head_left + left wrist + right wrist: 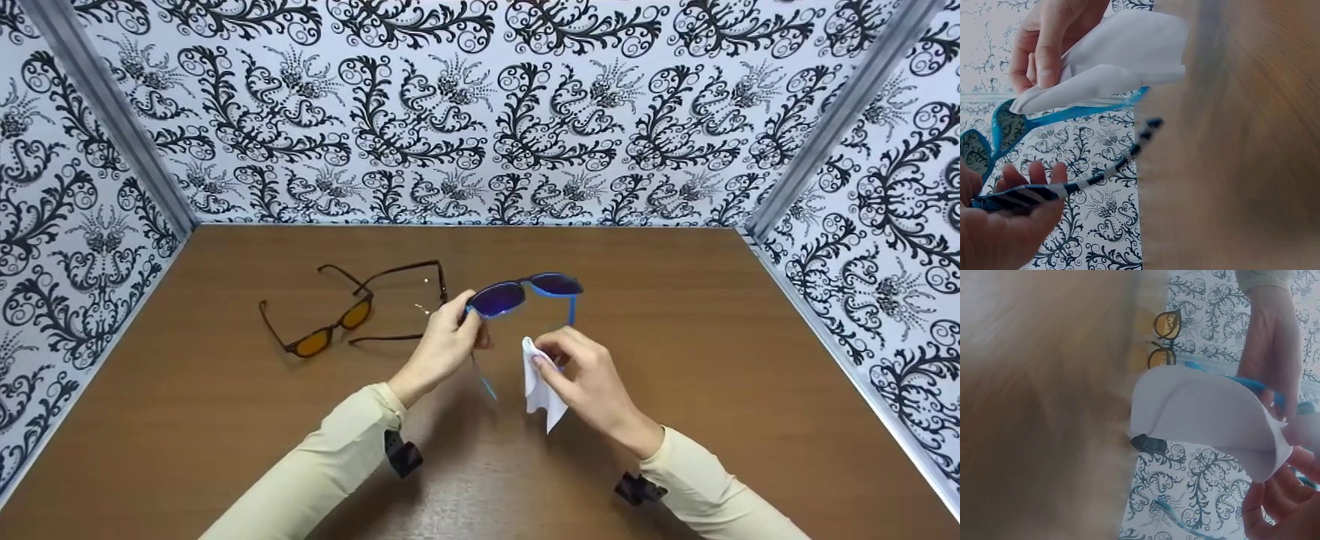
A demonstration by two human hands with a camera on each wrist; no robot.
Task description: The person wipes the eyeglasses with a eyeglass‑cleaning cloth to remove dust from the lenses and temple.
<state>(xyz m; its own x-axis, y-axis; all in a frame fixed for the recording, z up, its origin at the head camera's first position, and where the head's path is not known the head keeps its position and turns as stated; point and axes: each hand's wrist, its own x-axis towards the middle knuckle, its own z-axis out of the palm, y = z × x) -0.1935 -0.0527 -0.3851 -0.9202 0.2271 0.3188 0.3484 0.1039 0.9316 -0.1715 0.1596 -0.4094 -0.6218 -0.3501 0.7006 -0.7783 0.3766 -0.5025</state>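
Note:
Blue-framed sunglasses with dark bluish lenses are held up over the table by my left hand. Its thumb and fingers grip one end of the frame, near the hinge. In the left wrist view, a temple arm with dark and pale stripes runs across the left fingers. My right hand pinches a white cloth between thumb and fingers, just below the lenses. The folded cloth hangs down and spreads out in the right wrist view, covering part of the sunglasses there.
Dark-framed glasses with orange lenses lie on the brown table at the left. Behind my left hand lies another dark-framed pair, partly hidden by it. Patterned walls enclose the back and sides.

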